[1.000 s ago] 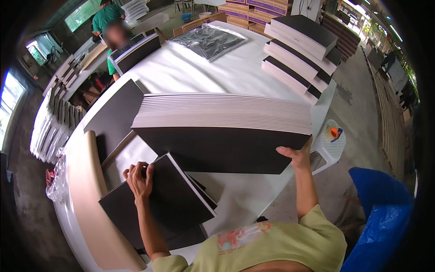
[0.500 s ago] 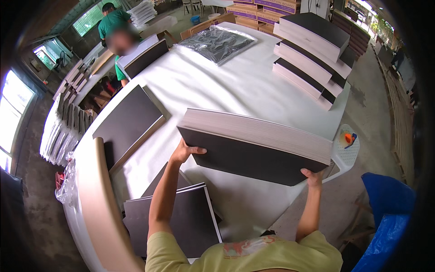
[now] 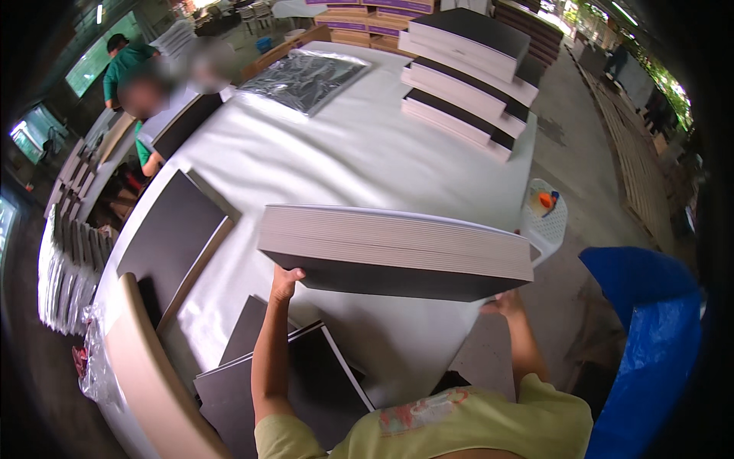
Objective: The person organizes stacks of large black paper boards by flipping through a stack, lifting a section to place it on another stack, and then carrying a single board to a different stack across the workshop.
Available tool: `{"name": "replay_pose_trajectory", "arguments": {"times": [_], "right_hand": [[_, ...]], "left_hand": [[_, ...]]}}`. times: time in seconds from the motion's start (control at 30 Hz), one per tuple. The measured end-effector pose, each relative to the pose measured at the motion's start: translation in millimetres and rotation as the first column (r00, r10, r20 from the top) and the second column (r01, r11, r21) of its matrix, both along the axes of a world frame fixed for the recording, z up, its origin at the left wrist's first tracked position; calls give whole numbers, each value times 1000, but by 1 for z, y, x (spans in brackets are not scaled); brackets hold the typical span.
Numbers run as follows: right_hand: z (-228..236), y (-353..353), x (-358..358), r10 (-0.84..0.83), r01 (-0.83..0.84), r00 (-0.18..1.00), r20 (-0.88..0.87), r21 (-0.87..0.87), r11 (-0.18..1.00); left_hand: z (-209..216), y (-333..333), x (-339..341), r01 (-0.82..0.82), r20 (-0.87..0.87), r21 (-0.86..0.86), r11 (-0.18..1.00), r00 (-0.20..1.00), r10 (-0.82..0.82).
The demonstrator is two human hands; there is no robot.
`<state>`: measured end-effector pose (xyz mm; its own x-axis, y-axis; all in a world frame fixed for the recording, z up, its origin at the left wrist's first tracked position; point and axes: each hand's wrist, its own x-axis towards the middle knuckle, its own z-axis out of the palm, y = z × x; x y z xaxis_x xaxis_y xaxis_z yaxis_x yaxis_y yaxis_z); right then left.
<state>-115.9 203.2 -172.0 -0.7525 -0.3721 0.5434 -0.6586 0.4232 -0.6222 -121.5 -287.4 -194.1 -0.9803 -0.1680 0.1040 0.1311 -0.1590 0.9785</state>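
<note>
A thick stack of boards [image 3: 397,249], with pale edges and a black face, is held up in front of me over the white-covered table [image 3: 336,164]. My left hand [image 3: 288,283] grips its near left corner, thumb on the black face and the other fingers mostly hidden. My right hand [image 3: 503,302] is at the lower right corner, with part of its grip hidden by the stack. The stack is tilted, its layered edge toward me and the black face turned mostly down. Below my left forearm lie several black boards [image 3: 321,375] with white edges.
Stepped stacks of black-topped boards [image 3: 466,84] stand at the far right, beside a plastic-wrapped pack [image 3: 306,80]. A large black board [image 3: 172,237] lies at left near a curved tan strip [image 3: 157,367]. A white stool [image 3: 547,218] and blue sheet [image 3: 650,336] are right; co-workers stand far left.
The stack has tilted, showing more of its layered edge and less black face. My right hand has shifted beneath its corner. The whole view has swung right, sliding the surroundings left.
</note>
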Motion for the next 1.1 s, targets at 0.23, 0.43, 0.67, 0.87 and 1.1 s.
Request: {"name": "replay_pose_trajectory", "arguments": {"times": [0.23,0.43,0.67,0.87,1.1], "right_hand": [[19,-41,-24,-9,125,942,334,-328,936],[61,-42,-73,1,486,716,698,-499,717],[12,-2,-147,253,615,515,819,-559,557],[-15,13,-187,283,683,298,912,-411,604],[1,12,-206,285,658,289,914,-406,635]], "left_hand": [[-12,16,-13,-136,12,8,991,991,136],[86,69,-94,-72,439,-258,963,880,183],[89,113,-229,167,655,-517,840,708,262],[79,128,-304,268,698,-566,780,659,281],[59,121,-340,360,633,-689,629,721,280]]}}
